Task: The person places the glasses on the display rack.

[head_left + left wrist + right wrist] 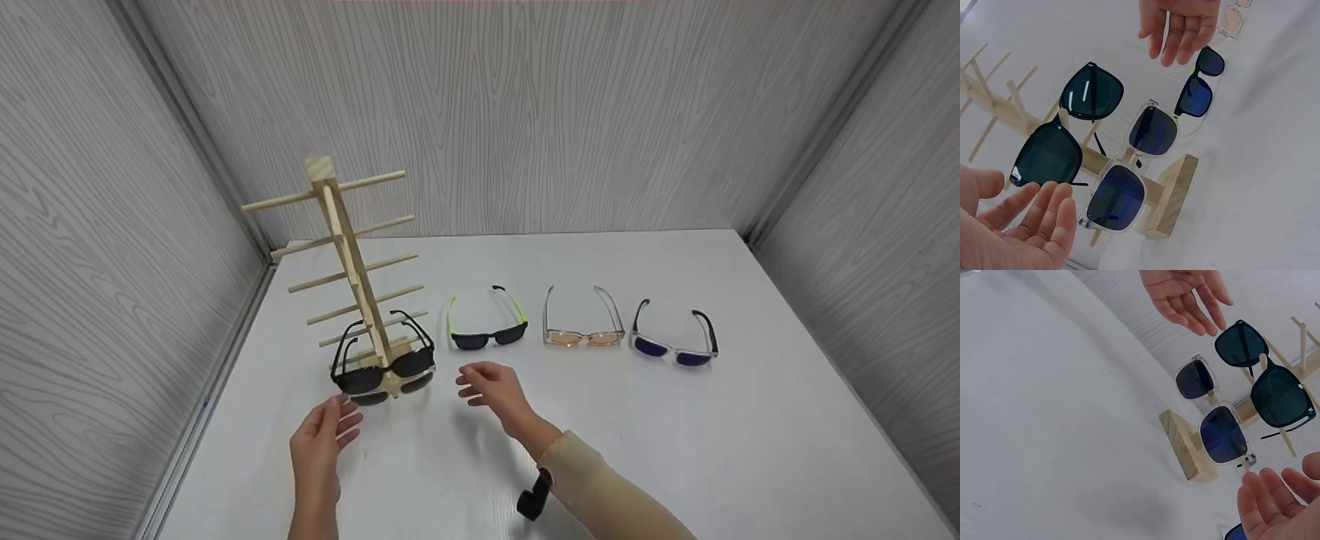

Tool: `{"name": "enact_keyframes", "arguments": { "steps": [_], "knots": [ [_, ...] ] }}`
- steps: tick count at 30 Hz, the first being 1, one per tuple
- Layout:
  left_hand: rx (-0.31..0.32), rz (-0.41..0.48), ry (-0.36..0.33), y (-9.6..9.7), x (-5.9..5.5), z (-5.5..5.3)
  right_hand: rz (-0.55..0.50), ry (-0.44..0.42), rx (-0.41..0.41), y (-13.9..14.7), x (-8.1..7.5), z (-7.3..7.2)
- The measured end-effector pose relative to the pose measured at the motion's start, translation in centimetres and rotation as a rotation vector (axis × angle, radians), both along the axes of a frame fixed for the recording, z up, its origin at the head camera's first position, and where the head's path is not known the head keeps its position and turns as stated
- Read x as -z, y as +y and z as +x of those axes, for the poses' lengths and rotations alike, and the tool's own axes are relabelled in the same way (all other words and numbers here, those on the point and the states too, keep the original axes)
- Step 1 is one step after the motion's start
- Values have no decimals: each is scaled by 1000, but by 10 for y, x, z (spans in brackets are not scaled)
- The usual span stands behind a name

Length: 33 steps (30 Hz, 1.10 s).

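Note:
Black sunglasses [386, 372] hang on a wooden display stand [349, 255], with clear-framed sunglasses [1116, 197] with dark blue lenses on the rung below. My left hand [321, 439] is beside the left end of both pairs, fingers loosely extended. In the left wrist view its fingertips [1064, 194] overlap the lower edge of a black-framed lens. On the other side, my right hand [491, 394] hovers to the right of the stand, fingers relaxed and nothing held. The right wrist view has this hand [1280, 506] a little apart from the two pairs.
Three more pairs lie on the white table [750, 457]: black-and-lime sunglasses [491, 339], clear glasses with orange lenses [583, 339], and clear-and-black sunglasses [675, 352]. The stand's bare upper rungs [375, 180] stick out both ways. Wood-grain panels [465, 112] enclose the table.

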<state>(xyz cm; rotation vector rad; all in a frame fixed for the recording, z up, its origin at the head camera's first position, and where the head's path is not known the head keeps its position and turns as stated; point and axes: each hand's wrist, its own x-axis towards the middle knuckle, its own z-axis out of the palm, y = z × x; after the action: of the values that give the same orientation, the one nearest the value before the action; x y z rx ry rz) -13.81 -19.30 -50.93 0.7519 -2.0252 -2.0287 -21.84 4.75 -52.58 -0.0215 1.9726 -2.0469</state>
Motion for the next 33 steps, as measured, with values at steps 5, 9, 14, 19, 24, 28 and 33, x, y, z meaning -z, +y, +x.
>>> {"name": "enact_keyframes", "arguments": {
  "steps": [5, 9, 14, 19, 24, 28, 33],
  "knots": [
    [25, 38, -2, 9, 2, 2, 9, -13, 23, 8, 14, -1],
    [43, 50, 4, 16, 4, 1, 25, -23, 38, 14, 19, 0],
    [78, 71, -11, 26, 7, -1, 33, -43, 59, 23, 23, 2],
    [115, 95, 43, 33, 18, -3, 11, -36, 76, 32, 27, 3],
    [151, 128, 104, 42, 28, -5, -1, -32, 99, 40, 29, 4],
    [181, 129, 97, 49, 32, -7, -3, -51, 125, 45, 33, 3],
    [231, 102, 64, 61, 32, -9, -7, -74, 144, 50, 36, 3]
  ]
}}
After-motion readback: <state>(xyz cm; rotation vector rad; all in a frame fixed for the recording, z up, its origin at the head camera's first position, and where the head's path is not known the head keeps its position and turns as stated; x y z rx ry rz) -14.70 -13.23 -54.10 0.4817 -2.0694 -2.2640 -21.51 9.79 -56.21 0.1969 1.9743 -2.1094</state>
